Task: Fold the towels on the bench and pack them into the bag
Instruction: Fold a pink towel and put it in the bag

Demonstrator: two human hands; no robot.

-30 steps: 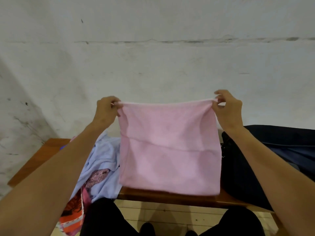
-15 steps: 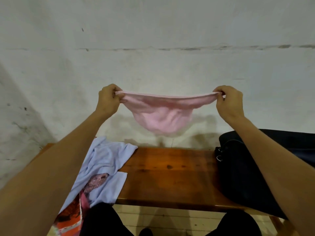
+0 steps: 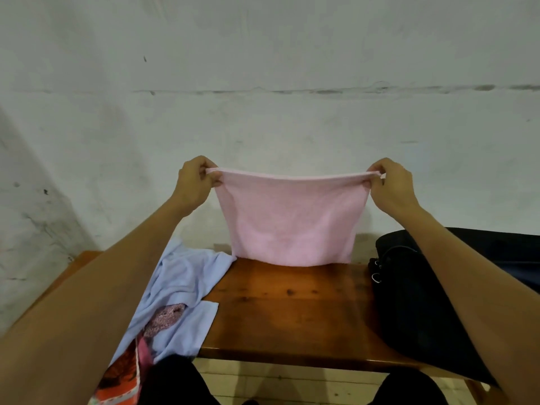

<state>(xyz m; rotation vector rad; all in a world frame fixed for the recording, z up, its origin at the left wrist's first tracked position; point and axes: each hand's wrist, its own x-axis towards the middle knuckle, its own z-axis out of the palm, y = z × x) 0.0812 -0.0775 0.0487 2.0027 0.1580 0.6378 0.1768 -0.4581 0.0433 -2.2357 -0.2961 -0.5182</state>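
A pink towel [image 3: 292, 220] hangs stretched between my hands above the back of the wooden bench [image 3: 292, 311]. My left hand [image 3: 194, 182] pinches its top left corner and my right hand [image 3: 391, 185] pinches its top right corner. The towel's lower edge hangs just at the bench top near the wall. A black bag [image 3: 415, 302] lies on the bench at the right, partly behind my right forearm. A crumpled light blue towel [image 3: 181, 287] lies at the left, beside my left forearm.
A patterned pinkish cloth [image 3: 166, 320] and an orange-red cloth [image 3: 122, 378] lie on and below the blue towel at the bench's front left. A white wall [image 3: 263, 83] stands right behind the bench. My dark-clad knees [image 3: 175, 384] are at the front edge.
The towel was flung up and away from me, bunching in the air, and now hangs flat again, farther back over the bench. Both hands kept their corners.
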